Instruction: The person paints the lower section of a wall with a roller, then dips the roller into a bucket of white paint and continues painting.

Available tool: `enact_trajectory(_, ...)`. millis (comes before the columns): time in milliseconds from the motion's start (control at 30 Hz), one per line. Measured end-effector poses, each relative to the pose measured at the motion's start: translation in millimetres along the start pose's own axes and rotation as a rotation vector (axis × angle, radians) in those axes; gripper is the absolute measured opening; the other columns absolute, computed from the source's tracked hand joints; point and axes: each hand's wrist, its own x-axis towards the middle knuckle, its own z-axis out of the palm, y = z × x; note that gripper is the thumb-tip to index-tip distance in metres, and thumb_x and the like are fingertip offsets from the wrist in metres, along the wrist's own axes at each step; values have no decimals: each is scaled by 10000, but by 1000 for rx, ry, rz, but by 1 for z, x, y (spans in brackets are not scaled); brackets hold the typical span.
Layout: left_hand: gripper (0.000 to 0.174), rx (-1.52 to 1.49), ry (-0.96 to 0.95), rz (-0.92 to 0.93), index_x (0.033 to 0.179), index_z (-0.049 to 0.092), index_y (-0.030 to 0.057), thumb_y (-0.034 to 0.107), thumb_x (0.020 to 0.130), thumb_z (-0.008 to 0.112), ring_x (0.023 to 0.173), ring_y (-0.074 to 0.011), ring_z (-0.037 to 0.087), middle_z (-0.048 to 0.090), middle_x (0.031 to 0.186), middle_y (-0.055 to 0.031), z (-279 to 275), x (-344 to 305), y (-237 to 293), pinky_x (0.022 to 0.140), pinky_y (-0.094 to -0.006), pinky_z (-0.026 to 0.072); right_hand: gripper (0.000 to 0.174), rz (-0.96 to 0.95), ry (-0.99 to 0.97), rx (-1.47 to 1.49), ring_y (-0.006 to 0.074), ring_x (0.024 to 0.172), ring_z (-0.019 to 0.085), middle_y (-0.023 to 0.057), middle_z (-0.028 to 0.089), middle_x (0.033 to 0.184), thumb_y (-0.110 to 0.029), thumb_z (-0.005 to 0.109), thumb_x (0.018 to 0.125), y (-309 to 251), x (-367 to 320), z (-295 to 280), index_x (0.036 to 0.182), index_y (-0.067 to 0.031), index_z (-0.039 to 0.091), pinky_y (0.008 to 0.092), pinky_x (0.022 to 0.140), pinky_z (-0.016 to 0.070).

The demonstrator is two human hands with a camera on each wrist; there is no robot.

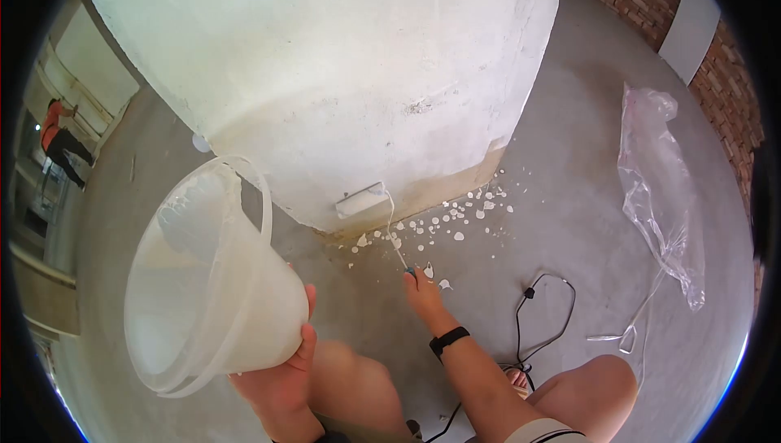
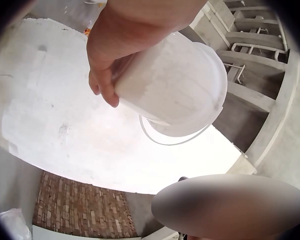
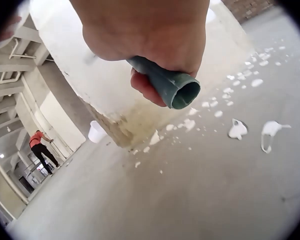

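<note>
In the head view my left hand point(image 1: 281, 382) holds a translucent white plastic bucket point(image 1: 264, 305) by its lower end, fingers and thumb around the base. The bucket is tipped over, its mouth facing left and its wire-like handle hanging by the rim; whitish residue coats the inside. My right hand point(image 1: 425, 301) grips the handle of a paint roller, seen in the right wrist view as a hollow green tube point(image 3: 167, 85). The white roller head point(image 1: 360, 201) lies against the low part of a white-painted wall point(image 1: 350, 77), above its unpainted tan bottom strip.
White paint spots point(image 1: 459, 236) dot the grey floor along the wall's foot. A black cable point(image 1: 547, 345) loops by my foot, and a clear plastic bag point(image 1: 659, 183) lies at right. Another white bucket point(image 3: 96, 131) stands past the wall's corner; a person point(image 1: 58, 138) stands far left.
</note>
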Motion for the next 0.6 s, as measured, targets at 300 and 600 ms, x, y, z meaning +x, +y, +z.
enact_trajectory(300,666,-30,-2,7,1453,191,180,516,908,378,1368,-434,78,98,1517,-131,-1,-3,1,1035,-568,292,284,-349,201,392,205,627,553,103,555,727,-228,574,897,-101,21,-50,1058,0,523,360,590,459)
enact_trajectory(600,671,104,-13,15,1459,175,204,537,910,369,1378,-391,103,84,1521,-140,-3,-5,3,1043,-521,301,235,-260,56,650,59,545,448,-15,470,647,-229,522,935,-184,56,-120,1046,-22,536,212,477,402)
